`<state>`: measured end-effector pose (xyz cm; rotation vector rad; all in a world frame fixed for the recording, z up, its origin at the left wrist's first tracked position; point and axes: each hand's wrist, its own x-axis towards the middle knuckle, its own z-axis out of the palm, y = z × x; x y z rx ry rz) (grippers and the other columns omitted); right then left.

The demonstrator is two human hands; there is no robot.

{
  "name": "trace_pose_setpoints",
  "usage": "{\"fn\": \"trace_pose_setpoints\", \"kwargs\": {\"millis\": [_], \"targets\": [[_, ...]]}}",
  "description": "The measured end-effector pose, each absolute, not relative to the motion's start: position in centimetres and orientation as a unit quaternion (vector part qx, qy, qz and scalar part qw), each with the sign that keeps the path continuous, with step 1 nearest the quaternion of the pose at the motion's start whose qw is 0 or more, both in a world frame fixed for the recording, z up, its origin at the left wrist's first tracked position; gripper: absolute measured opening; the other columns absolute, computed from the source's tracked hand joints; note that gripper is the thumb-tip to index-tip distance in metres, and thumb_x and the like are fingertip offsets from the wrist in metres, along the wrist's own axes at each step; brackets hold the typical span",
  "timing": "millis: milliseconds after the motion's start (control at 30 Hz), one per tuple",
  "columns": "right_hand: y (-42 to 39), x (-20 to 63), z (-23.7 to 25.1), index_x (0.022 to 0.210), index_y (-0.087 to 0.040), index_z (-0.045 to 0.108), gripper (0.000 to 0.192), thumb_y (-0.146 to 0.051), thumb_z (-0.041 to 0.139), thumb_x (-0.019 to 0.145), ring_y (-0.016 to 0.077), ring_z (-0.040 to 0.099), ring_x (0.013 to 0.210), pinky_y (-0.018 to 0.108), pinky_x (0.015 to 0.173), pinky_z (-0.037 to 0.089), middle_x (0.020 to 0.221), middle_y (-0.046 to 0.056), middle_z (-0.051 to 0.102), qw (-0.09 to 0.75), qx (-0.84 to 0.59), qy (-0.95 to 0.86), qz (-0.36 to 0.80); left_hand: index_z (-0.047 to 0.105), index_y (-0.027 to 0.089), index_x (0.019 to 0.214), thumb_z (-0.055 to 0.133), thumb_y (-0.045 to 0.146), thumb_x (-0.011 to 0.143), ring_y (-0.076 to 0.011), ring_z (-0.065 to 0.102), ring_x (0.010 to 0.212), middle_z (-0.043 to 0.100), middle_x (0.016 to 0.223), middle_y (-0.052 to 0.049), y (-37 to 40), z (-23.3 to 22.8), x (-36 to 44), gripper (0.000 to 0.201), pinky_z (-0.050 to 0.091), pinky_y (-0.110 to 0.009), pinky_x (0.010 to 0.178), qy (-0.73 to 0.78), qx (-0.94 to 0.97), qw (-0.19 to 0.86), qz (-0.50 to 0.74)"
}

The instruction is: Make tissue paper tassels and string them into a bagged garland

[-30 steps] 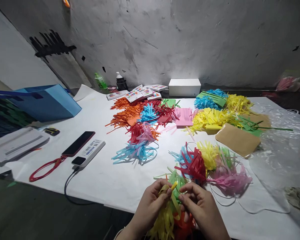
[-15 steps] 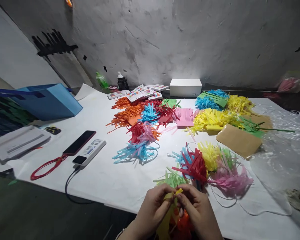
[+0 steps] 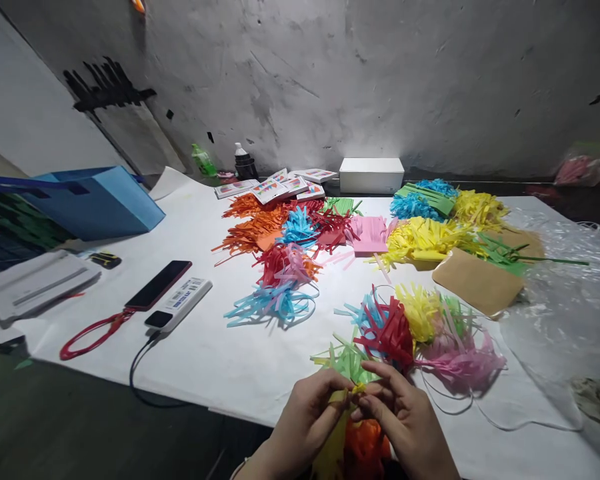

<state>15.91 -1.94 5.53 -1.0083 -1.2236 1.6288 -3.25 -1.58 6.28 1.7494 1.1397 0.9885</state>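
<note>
at the near edge of the white table (image 3: 220, 360), the left hand (image 3: 305, 420) and the right hand (image 3: 405, 420) meet, fingertips pinched closed together on the top of a yellow paper tassel (image 3: 341, 427). its strips hang down between the palms, with an orange tassel (image 3: 365, 447) just beside it under the right hand. just beyond the fingers lies a green tassel (image 3: 347, 360), and to its right a string of red, blue, yellow and pink tassels (image 3: 420, 330). farther off, piles of cut fringed paper (image 3: 300, 233) spread across the table's middle, with a brown envelope (image 3: 477, 280) at the right. to the left lie a phone (image 3: 157, 285) and a power bank (image 3: 180, 305), touching side by side, near a red cable (image 3: 90, 337). a white box (image 3: 371, 175) stands at the far wall.
</note>
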Motion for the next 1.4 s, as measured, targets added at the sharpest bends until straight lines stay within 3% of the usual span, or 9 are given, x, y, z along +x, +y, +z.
{"fn": "trace_pose_setpoints", "kwargs": {"millis": [400, 500, 667, 867, 967, 1033, 1100, 1200, 1400], "targets": [[-1.6, 16.0, 4.9, 0.118, -0.024, 0.065, 0.029, -0.041, 0.062, 0.094, 0.0212, 0.076, 0.076, 0.028, 0.073, 0.061, 0.091, 0.005, 0.075, 0.410, -0.459, -0.564, 0.551, 0.066, 0.021, 0.099, 0.052, 0.009, 0.085, -0.0177, 0.070, 0.077, 0.074, 0.086, -0.004, -1.9, 5.8, -3.3, 0.022, 0.052, -0.024, 0.069, 0.439, 0.745, 0.309, 0.395], [-1.5, 15.9, 5.4, 0.106, -0.025, 0.071, 0.017, -0.034, 0.062, 0.095, 0.0197, 0.073, 0.081, 0.026, 0.074, 0.057, 0.091, 0.004, 0.074, 0.416, -0.448, -0.624, 0.486, 0.068, 0.021, 0.096, 0.054, 0.010, 0.086, -0.0180, 0.069, 0.076, 0.075, 0.085, -0.005, -1.7, 6.0, -3.3, 0.020, 0.052, -0.025, 0.070, 0.432, 0.754, 0.307, 0.388], [-1.0, 15.7, 5.9, 0.097, -0.022, 0.069, 0.014, -0.018, 0.056, 0.097, 0.0145, 0.067, 0.074, 0.021, 0.069, 0.051, 0.082, 0.001, 0.069, 0.467, -0.395, -0.712, 0.343, 0.073, 0.026, 0.110, 0.065, 0.021, 0.090, -0.0241, 0.065, 0.110, 0.069, 0.122, -0.010, -0.6, 7.3, -4.0, 0.022, 0.052, -0.034, 0.094, 0.459, 0.731, 0.336, 0.378], [-0.1, 15.0, 6.6, 0.097, -0.020, 0.063, 0.012, -0.013, 0.054, 0.097, 0.0151, 0.066, 0.077, 0.022, 0.070, 0.049, 0.083, 0.002, 0.068, 0.478, -0.371, -0.755, 0.252, 0.078, 0.033, 0.098, 0.063, 0.023, 0.093, -0.0268, 0.055, 0.120, 0.066, 0.121, -0.008, 0.7, 7.4, -3.5, 0.019, 0.045, -0.041, 0.101, 0.441, 0.750, 0.242, 0.429], [0.8, 15.0, 6.5, 0.094, -0.019, 0.061, 0.014, -0.009, 0.052, 0.095, 0.0149, 0.065, 0.077, 0.023, 0.070, 0.049, 0.083, 0.002, 0.067, 0.406, -0.430, -0.790, 0.165, 0.078, 0.028, 0.088, 0.065, 0.028, 0.092, -0.0303, 0.048, 0.128, 0.066, 0.124, -0.009, 1.4, 7.6, -3.6, 0.014, 0.037, -0.045, 0.108, 0.452, 0.709, 0.245, 0.482], [1.7, 15.2, 6.2, 0.089, -0.019, 0.060, 0.014, -0.006, 0.054, 0.092, 0.0166, 0.063, 0.077, 0.025, 0.070, 0.048, 0.083, 0.001, 0.066, 0.337, -0.470, -0.810, 0.096, 0.075, 0.024, 0.084, 0.065, 0.036, 0.093, -0.0280, 0.058, 0.115, 0.071, 0.114, -0.009, 2.1, 8.3, -3.9, 0.017, 0.046, -0.040, 0.099, 0.454, 0.619, 0.347, 0.539], [2.9, 15.7, 5.8, 0.086, -0.019, 0.060, 0.015, -0.005, 0.057, 0.088, 0.0192, 0.062, 0.078, 0.031, 0.079, 0.048, 0.082, 0.002, 0.066, 0.294, -0.489, -0.819, 0.051, 0.068, 0.021, 0.084, 0.066, 0.040, 0.092, -0.0210, 0.067, 0.084, 0.073, 0.090, -0.007, 3.1, 9.4, -4.2, 0.020, 0.055, -0.030, 0.073, 0.422, 0.460, 0.511, 0.591], [5.7, 17.2, 5.7, 0.088, -0.019, 0.063, 0.020, -0.001, 0.054, 0.087, 0.0216, 0.061, 0.082, 0.044, 0.100, 0.039, 0.085, 0.003, 0.067, 0.248, -0.498, -0.831, 0.002, 0.059, 0.019, 0.083, 0.060, 0.027, 0.097, -0.0094, 0.053, 0.048, 0.055, 0.057, 0.005, 4.9, 11.8, -4.8, 0.017, 0.042, -0.015, 0.043, 0.330, 0.266, 0.650, 0.630], [13.3, 26.6, 7.7, 0.094, -0.018, 0.069, 0.026, 0.000, 0.051, 0.088, 0.0231, 0.063, 0.091, 0.048, 0.112, 0.026, 0.090, 0.007, 0.072, 0.185, -0.532, -0.823, -0.074, 0.049, 0.018, 0.073, 0.010, 0.008, 0.106, -0.0063, 0.040, 0.033, 0.043, 0.043, 0.007, 7.6, 15.1, -9.7, 0.052, 0.032, -0.015, 0.033, 0.197, 0.144, 0.576, 0.780]]}}
